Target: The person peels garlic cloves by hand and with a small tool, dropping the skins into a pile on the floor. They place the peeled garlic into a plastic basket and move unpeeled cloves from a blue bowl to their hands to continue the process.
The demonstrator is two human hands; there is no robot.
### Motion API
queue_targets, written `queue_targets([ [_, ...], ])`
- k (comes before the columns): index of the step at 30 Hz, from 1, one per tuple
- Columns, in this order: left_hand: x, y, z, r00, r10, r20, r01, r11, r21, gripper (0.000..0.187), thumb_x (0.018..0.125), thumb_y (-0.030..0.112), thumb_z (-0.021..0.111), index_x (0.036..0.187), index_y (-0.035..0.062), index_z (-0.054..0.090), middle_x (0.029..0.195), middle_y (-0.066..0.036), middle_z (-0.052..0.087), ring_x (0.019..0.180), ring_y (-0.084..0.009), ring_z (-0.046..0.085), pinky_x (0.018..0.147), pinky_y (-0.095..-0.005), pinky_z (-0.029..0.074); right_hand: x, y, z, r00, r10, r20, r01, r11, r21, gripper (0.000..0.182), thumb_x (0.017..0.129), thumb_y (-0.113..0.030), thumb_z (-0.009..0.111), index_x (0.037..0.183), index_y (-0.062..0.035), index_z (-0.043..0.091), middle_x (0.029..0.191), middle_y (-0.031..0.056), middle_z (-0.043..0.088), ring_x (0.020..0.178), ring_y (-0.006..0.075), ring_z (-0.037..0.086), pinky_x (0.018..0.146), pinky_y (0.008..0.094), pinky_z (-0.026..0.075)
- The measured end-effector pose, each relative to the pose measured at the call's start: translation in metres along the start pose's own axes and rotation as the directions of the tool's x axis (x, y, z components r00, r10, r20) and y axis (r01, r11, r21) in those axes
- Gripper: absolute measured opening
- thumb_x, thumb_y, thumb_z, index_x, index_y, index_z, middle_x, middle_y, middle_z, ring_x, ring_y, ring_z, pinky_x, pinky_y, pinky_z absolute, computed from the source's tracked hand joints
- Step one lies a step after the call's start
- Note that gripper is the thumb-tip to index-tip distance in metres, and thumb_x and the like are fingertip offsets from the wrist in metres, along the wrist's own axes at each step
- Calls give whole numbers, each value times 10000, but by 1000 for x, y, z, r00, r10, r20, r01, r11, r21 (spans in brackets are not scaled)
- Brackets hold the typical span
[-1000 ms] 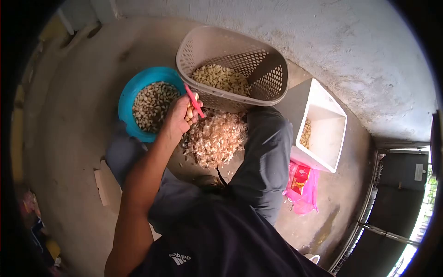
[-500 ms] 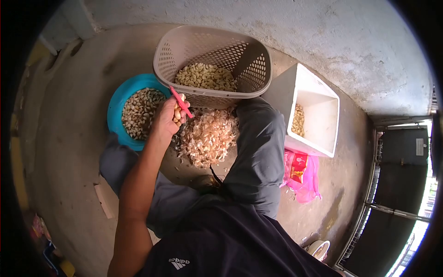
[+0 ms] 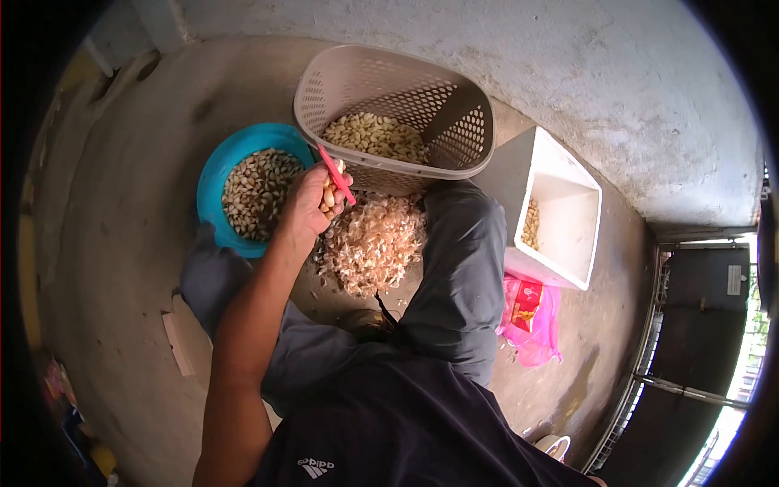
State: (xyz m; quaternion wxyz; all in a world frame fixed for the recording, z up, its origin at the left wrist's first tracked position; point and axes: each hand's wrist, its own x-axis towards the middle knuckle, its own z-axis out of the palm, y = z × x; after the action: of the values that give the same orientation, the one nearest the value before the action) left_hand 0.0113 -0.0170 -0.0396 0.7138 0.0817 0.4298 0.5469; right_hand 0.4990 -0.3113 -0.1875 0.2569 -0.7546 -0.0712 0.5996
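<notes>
My left hand [image 3: 307, 201] is closed around several garlic cloves [image 3: 329, 197] and a slim pink-red tool [image 3: 337, 174], whose kind I cannot make out. It hangs between the turquoise basin [image 3: 208, 187] and the basket, above the edge of a heap of papery garlic skins [image 3: 373, 243]. Unpeeled-looking garlic cloves [image 3: 253, 191] lie in the basin. Behind the hand stands a brown-grey perforated plastic basket [image 3: 454, 172] with pale peeled cloves [image 3: 373, 135] at its bottom. My right hand is outside the view.
A white foam box [image 3: 564, 174] with pale cloves [image 3: 531, 226] inside leans at the right. Beside it lies a pink mesh bag [image 3: 540, 337] with a red packet [image 3: 526, 304]. My bent legs [image 3: 458, 260] flank the skins. A wall [image 3: 568, 65] rises behind the basket.
The whole view has shifted a little, so the basin, basket and box appear farther right. My left hand keeps its grip on the cloves and the pink-red tool.
</notes>
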Motion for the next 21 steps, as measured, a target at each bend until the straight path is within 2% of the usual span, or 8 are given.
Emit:
queue_targets([
  [14,0,-3,-3,999,-18,26,17,1000,10,166,990,276,655,961,126,590,828,-53,679,497,-97,536,421,-266,384,-15,22,-27,1000,22,10,-22,1000,-20,312,969,-264,606,1171,-36,675,940,127,671,731,274,708,568,363,560],
  [18,0,-4,-3,998,-8,62,6,1000,27,165,989,275,652,950,130,583,821,-55,674,494,-99,534,423,-271,383,-34,33,-63,999,40,32,-39,999,-35,316,969,-271,602,1169,-38,675,931,124,668,723,275,707,561,362,557],
  [21,-8,1,2,998,-2,61,3,1000,-3,160,985,270,655,949,133,582,818,-57,675,494,-102,534,423,-271,385,-49,24,-120,995,20,102,-8,993,-116,319,969,-277,599,1168,-40,675,925,122,666,717,276,705,557,361,556],
])
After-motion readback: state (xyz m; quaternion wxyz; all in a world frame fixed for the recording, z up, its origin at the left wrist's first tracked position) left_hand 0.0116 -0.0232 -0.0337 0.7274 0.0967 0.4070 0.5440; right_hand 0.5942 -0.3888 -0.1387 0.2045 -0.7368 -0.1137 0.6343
